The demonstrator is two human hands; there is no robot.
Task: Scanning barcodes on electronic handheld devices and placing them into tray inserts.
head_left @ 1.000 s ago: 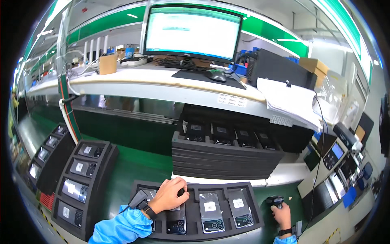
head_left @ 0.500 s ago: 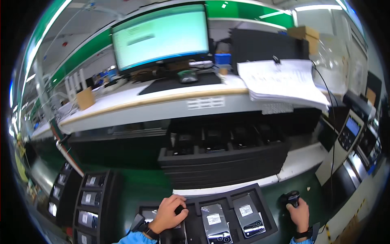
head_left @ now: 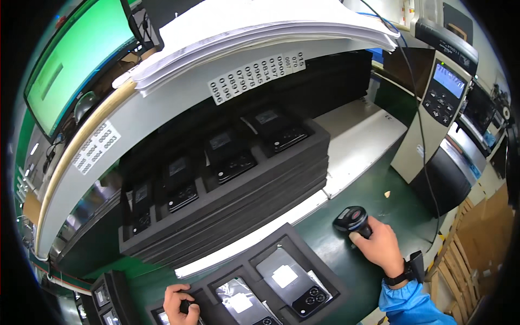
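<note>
My right hand (head_left: 379, 250) is wrapped round the handle of a black handheld barcode scanner (head_left: 351, 219), held over the green table to the right of a black foam tray (head_left: 292, 234). In the tray lie smartphones, each with a white label on it: one phone (head_left: 277, 269) on the right and another phone (head_left: 234, 293) left of it. At the tray's left part my left hand (head_left: 177, 304) has its fingers curled, with something small and dark between thumb and fingers that I cannot make out. The lower picture edge cuts off part of that hand.
Behind stands a stack of black foam trays (head_left: 238, 208), dark phones in the top one. Above is a shelf with papers (head_left: 260, 27) and a monitor (head_left: 81, 59). A label printer (head_left: 433, 114) and a hanging cable (head_left: 424, 157) are at right; another phone tray (head_left: 103, 287) stands at left.
My view has swung right and closer to the shelf, so things sit tilted and shifted left. My right hand still grips the scanner; my left hand stays at the tray's left part.
</note>
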